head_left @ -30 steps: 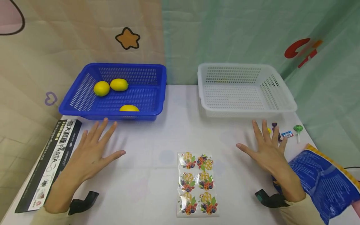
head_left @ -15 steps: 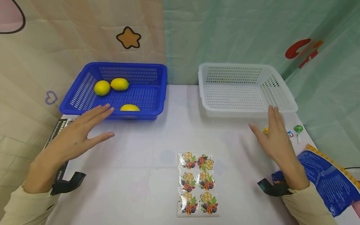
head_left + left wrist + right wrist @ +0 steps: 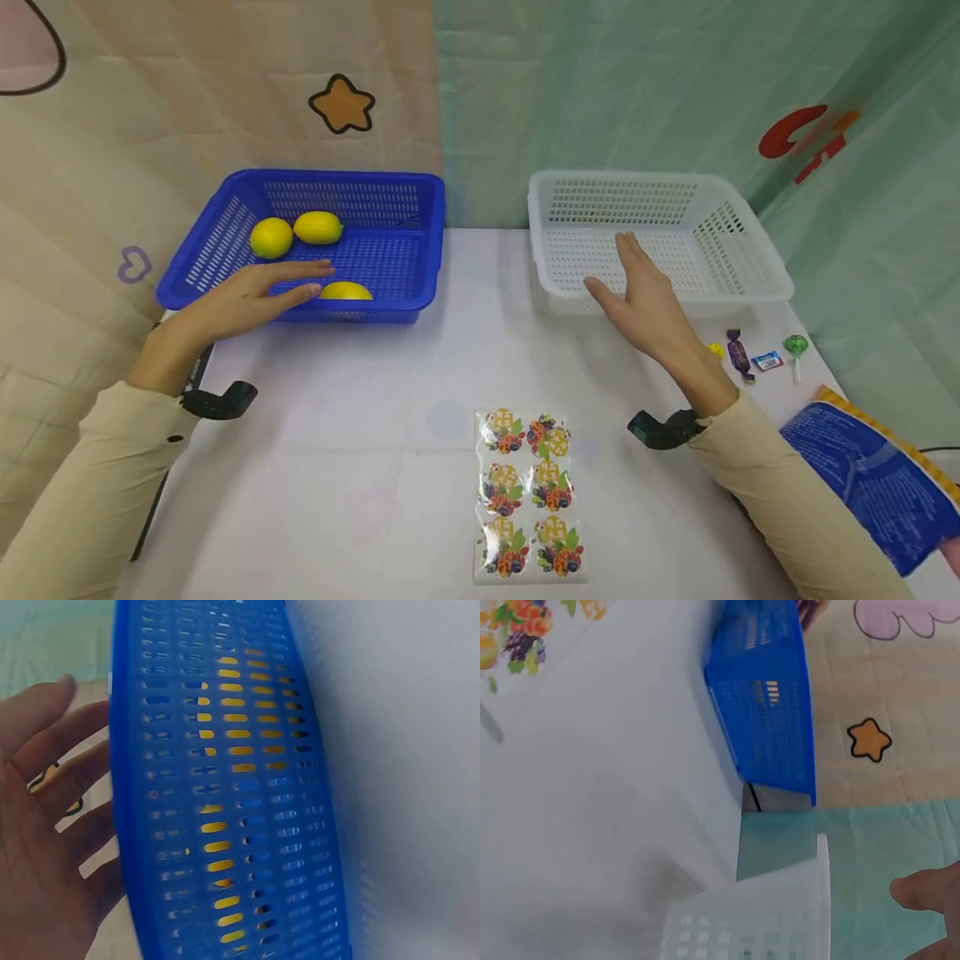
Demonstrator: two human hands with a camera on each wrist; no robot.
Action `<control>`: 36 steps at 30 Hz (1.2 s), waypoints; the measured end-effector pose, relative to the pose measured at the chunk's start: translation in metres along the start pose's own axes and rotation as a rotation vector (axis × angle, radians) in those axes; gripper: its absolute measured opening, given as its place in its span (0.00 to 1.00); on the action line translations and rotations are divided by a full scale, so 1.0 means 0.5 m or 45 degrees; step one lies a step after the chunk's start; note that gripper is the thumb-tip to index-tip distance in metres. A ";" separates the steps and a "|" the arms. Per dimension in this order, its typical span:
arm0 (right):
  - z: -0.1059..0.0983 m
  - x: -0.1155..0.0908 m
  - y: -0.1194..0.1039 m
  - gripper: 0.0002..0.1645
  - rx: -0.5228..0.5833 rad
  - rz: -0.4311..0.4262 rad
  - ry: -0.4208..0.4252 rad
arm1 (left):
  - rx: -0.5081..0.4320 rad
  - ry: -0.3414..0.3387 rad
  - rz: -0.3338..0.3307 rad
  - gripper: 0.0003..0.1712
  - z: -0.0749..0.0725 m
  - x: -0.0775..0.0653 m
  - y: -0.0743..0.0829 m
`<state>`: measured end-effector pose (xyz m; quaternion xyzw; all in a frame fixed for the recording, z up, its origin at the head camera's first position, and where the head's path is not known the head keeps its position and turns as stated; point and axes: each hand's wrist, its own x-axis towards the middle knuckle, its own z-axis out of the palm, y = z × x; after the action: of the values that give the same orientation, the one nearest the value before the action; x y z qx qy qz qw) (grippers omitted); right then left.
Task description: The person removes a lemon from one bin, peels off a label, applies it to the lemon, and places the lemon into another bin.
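Note:
My left hand [image 3: 243, 300] hovers over the front rim of the blue basket [image 3: 433, 250], fingers extended and holding nothing. Close to its fingertips lies a lemon [image 3: 346, 291]; two more lemons, one of them [image 3: 271, 238] at the left, rest farther back in the basket. In the left wrist view the fingers [image 3: 82, 832] pass behind the basket's rim, and yellow shows through its slots. My right hand [image 3: 648, 308], also with straight fingers and nothing in it, is above the near rim of the white basket [image 3: 757, 250]. Only a thumb and part of the right hand [image 3: 934, 892] show in the right wrist view.
A sheet of fruit stickers [image 3: 528, 496] lies at the table's front middle. To the right are a wrapped purple candy [image 3: 738, 354], a small blue packet [image 3: 767, 360], a green lollipop [image 3: 796, 344] and a blue bag [image 3: 870, 483]. A dark box sits under my left arm.
From above the table, my left hand has moved forward over the blue basket's rim. My right hand has gone forward and left to the white basket, uncovering the candies.

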<state>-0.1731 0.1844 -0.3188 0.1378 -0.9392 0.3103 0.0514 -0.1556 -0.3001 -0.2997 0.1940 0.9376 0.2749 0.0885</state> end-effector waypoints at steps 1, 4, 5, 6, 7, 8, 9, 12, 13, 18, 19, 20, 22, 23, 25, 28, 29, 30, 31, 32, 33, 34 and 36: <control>0.008 0.011 -0.011 0.47 0.007 -0.019 -0.010 | -0.015 -0.021 -0.011 0.24 0.000 0.009 -0.005; 0.034 0.040 -0.050 0.46 0.013 -0.082 -0.043 | -0.073 -0.082 -0.009 0.21 0.000 0.035 -0.020; 0.042 0.048 -0.064 0.45 0.018 -0.106 -0.055 | -0.084 -0.097 0.000 0.20 0.000 0.043 -0.024; 0.051 0.056 -0.078 0.45 0.016 -0.128 -0.067 | -0.090 -0.119 -0.006 0.20 0.000 0.050 -0.026; 0.060 0.064 -0.093 0.44 0.012 -0.154 -0.082 | -0.092 -0.138 -0.011 0.20 -0.001 0.057 -0.028; 0.069 0.071 -0.108 0.43 0.012 -0.177 -0.104 | -0.097 -0.162 -0.020 0.19 -0.001 0.064 -0.029; 0.079 0.077 -0.122 0.43 0.012 -0.200 -0.128 | -0.100 -0.187 -0.031 0.19 -0.001 0.071 -0.030; 0.115 0.098 -0.158 0.41 0.033 -0.243 -0.223 | -0.129 -0.265 -0.093 0.20 -0.001 0.090 -0.030; 0.129 0.104 -0.168 0.41 0.054 -0.249 -0.262 | -0.137 -0.281 -0.109 0.21 0.000 0.096 -0.031; 0.199 0.124 -0.208 0.42 0.167 -0.224 -0.417 | -0.078 -0.317 -0.120 0.27 0.008 0.120 -0.043; 0.212 0.126 -0.214 0.43 0.186 -0.217 -0.441 | -0.066 -0.320 -0.106 0.28 0.010 0.125 -0.046; 0.225 0.127 -0.220 0.44 0.205 -0.212 -0.464 | -0.065 -0.324 -0.091 0.28 0.013 0.130 -0.049; 0.248 0.128 -0.229 0.46 0.227 -0.203 -0.505 | -0.082 -0.331 -0.072 0.29 0.018 0.139 -0.053; 0.257 0.127 -0.232 0.47 0.236 -0.201 -0.527 | -0.093 -0.334 -0.067 0.29 0.021 0.143 -0.055; 0.273 0.125 -0.236 0.48 0.249 -0.196 -0.553 | -0.120 -0.343 -0.063 0.30 0.026 0.150 -0.058; 0.285 0.122 -0.238 0.48 0.253 -0.196 -0.559 | -0.151 -0.342 -0.064 0.30 0.031 0.158 -0.062; 0.287 0.121 -0.238 0.48 0.257 -0.198 -0.554 | -0.155 -0.338 -0.064 0.30 0.032 0.160 -0.062; 0.287 0.121 -0.238 0.48 0.256 -0.197 -0.549 | -0.161 -0.333 -0.062 0.30 0.032 0.162 -0.062; 0.287 0.121 -0.238 0.48 0.257 -0.199 -0.545 | -0.165 -0.327 -0.061 0.30 0.033 0.163 -0.061; 0.286 0.121 -0.238 0.48 0.256 -0.202 -0.545 | -0.168 -0.322 -0.060 0.30 0.033 0.163 -0.061; 0.286 0.121 -0.238 0.48 0.256 -0.204 -0.546 | -0.166 -0.316 -0.060 0.30 0.033 0.163 -0.060; 0.285 0.121 -0.237 0.48 0.256 -0.205 -0.548 | -0.167 -0.308 -0.058 0.30 0.033 0.164 -0.060; 0.285 0.121 -0.235 0.48 0.244 -0.206 -0.551 | -0.161 -0.290 -0.052 0.30 0.034 0.163 -0.058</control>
<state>-0.1985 -0.0048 -0.3554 0.2799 -0.8806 0.3559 -0.1397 -0.2344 -0.2809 -0.3347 0.1987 0.9060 0.3077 0.2121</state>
